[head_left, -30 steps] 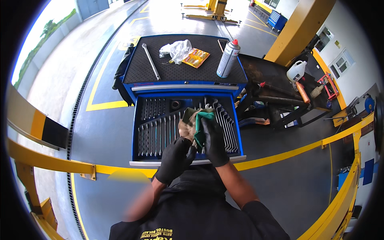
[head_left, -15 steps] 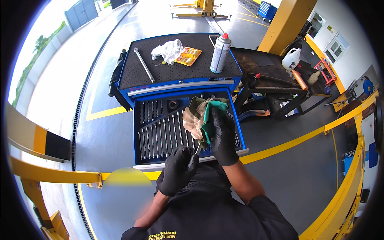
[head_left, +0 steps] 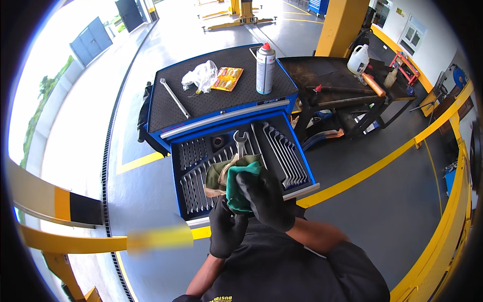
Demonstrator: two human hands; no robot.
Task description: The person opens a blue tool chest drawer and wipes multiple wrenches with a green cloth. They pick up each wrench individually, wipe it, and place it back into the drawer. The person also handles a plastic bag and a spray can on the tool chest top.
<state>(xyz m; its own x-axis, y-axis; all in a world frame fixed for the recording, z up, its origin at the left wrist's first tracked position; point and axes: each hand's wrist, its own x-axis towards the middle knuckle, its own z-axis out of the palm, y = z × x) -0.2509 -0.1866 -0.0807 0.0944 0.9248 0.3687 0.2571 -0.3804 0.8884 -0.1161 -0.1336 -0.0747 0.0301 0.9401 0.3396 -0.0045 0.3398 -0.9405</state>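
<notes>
My right hand (head_left: 264,197), in a black glove, presses a cloth (head_left: 242,183) with green, olive and beige parts around a combination wrench (head_left: 241,143). The wrench's open jaw sticks out beyond the cloth, over the drawer. Lower down, my left hand (head_left: 226,229), gloved too, is closed at the wrench's near end, which the fingers and cloth hide. Beneath both hands lies the pulled-out tool drawer (head_left: 315,187), with several wrenches (head_left: 287,153) laid in rows in its dark liner.
On the blue tool cabinet's black top (head_left: 161,113) are a long wrench (head_left: 175,98), a clear plastic bag (head_left: 201,76), a yellow packet (head_left: 227,79) and a spray can (head_left: 265,69). A dark workbench (head_left: 302,75) holding a white jug (head_left: 358,60) adjoins on the right. Yellow rails (head_left: 367,185) curve around me.
The cloth and my right hand have moved left and nearer to me, down the wrench, so its open jaw now shows. The view has shifted, uncovering wrenches at the drawer's right.
</notes>
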